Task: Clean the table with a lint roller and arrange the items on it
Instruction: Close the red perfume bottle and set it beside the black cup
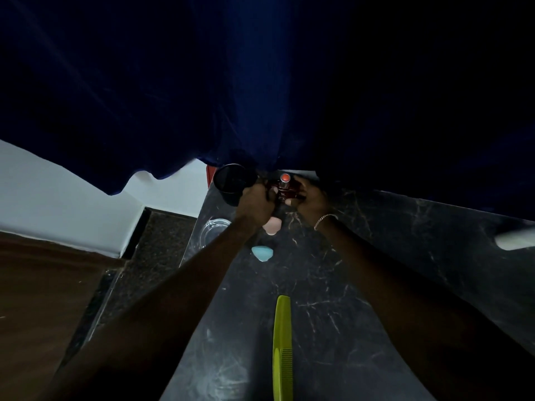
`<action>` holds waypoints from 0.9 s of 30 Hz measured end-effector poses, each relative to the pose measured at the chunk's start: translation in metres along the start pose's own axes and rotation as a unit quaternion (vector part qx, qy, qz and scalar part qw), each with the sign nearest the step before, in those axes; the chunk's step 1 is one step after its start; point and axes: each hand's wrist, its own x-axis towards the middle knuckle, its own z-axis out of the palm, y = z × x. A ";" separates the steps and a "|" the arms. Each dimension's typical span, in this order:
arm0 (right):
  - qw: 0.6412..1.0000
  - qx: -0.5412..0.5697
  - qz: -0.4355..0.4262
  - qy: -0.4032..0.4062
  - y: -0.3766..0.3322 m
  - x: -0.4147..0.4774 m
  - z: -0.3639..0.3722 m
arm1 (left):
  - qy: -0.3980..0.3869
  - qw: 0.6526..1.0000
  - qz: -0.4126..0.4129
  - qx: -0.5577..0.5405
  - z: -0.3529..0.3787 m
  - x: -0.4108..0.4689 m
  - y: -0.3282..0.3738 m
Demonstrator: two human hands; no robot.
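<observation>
At twelve o'clock on the black marble desk (pixel 333 285), both hands grasp a dark red bottle with an orange cap (pixel 285 186): left hand (pixel 256 198) and right hand (pixel 311 198) fingers clenched around it. A black cup (pixel 231 180) sits at its nine o'clock; a pink sponge (pixel 272 227), blue sponge (pixel 261 253) and yellow-green plastic comb (pixel 282 348) trail toward six.

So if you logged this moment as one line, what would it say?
stage: arranging items | both hands: on dark red bottle at table's far edge | black cup: beside left hand | green comb: lying near
</observation>
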 end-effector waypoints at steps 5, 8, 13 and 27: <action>1.000 -0.003 0.009 0.019 -0.006 -0.016 -0.005 | 0.038 0.998 0.050 0.031 -0.007 -0.021 0.000; 0.999 -0.026 -0.002 0.046 -0.007 -0.035 -0.011 | 0.073 0.990 0.116 0.034 -0.010 -0.043 -0.004; 0.986 -0.140 -0.014 0.085 0.005 -0.095 -0.017 | 0.115 0.968 0.191 0.111 -0.008 -0.101 -0.022; 0.986 0.019 0.168 0.009 0.072 -0.282 0.032 | 0.028 0.998 -0.050 0.022 0.103 -0.256 -0.095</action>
